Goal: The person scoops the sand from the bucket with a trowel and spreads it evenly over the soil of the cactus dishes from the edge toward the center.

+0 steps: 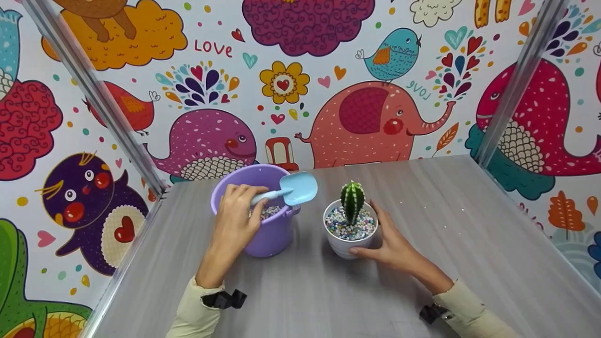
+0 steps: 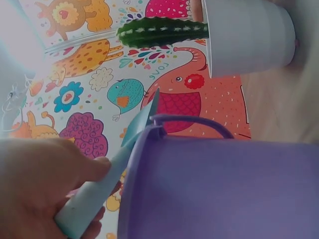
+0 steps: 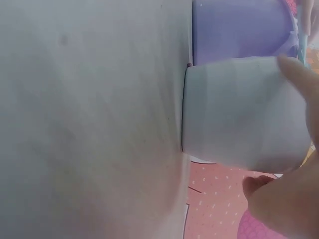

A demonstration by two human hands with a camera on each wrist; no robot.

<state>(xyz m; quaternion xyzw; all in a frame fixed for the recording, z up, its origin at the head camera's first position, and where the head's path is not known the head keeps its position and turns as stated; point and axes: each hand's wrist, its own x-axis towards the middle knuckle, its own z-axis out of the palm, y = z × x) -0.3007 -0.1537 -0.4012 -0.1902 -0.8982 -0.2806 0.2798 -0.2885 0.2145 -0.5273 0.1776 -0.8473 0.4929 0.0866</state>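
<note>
My left hand grips the handle of a light blue toy shovel over the purple bucket. The shovel's blade reaches past the bucket's right rim, and its scoop looks bare in the head view. Small pebbles show inside the bucket. Right of it stands a white pot with a green cactus upright in multicoloured pebbles. My right hand holds the pot from its right side, thumb at the front and fingers behind. In the right wrist view, the pot's base sits on the table.
The grey wood-grain table carries a few tiny pale pebbles right of the pot. Cartoon-printed walls enclose its back and sides, with metal posts at the corners. The bucket's handle hangs down on the side facing the pot.
</note>
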